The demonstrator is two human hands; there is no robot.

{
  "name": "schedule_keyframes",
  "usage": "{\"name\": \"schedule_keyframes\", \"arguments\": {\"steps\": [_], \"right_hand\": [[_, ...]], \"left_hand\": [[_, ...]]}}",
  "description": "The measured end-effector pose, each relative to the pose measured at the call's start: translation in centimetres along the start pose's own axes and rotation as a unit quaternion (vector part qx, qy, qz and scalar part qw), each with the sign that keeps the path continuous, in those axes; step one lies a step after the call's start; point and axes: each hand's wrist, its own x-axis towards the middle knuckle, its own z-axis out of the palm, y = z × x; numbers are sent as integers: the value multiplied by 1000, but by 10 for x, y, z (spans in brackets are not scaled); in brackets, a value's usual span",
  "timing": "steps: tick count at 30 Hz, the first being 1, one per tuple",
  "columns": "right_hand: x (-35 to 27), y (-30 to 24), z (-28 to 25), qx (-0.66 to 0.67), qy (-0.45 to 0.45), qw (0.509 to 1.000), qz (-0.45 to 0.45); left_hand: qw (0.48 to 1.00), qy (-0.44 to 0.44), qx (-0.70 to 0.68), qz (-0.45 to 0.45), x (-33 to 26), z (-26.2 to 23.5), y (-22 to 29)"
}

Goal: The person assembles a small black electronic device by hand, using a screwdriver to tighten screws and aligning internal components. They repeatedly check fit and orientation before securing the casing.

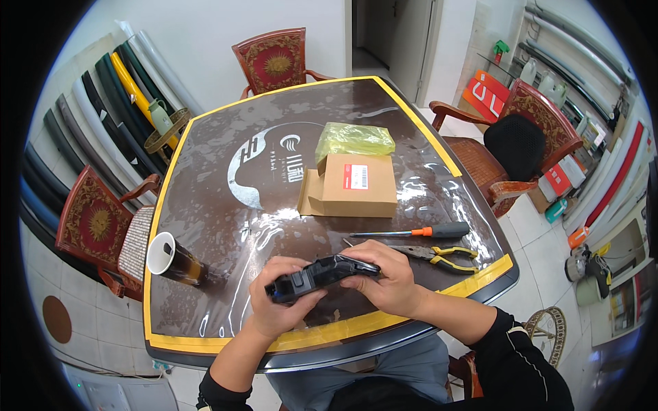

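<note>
Above the near edge of the table I hold a long, black, slightly bent plastic part (319, 277) with raised ridges; its exact kind I cannot make out. My left hand (277, 291) wraps round its left end, thumb along the near side. Round the other end are the fingers of my right hand (384, 277), thumb pressed against the near face. Just beyond the right hand lie pliers (442, 259) with yellow-and-black handles, their jaws partly hidden by that hand. Behind them rests a screwdriver (439, 230) with an orange-and-grey handle.
An open cardboard box (363, 192) stands mid-table, a yellow-green plastic-wrapped packet (356, 140) behind it. At left is a dark cup with a white rim (161, 253). Yellow tape (205, 342) edges the brown table cover. Carved chairs (277, 65) surround the table; rolls (127, 79) lean at left.
</note>
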Motion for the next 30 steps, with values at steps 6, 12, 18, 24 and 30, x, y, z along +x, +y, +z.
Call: {"name": "schedule_keyframes", "arguments": {"steps": [6,12,18,24,30], "right_hand": [[-3,1,1,-7,-5,1000,4],[-1,2,1,-37,5,999,-24],[0,2,2,-85,20,995,-52],[2,0,2,-96,30,992,-73],[2,0,3,-107,29,991,-79]], "left_hand": [[993,33,-1,-114,-4,3,7],[971,22,-171,-165,0,3,2],[947,17,-228,-224,1,4,-5],[964,-2,-230,-136,3,5,-10],[962,5,-238,-135,4,5,-9]]}}
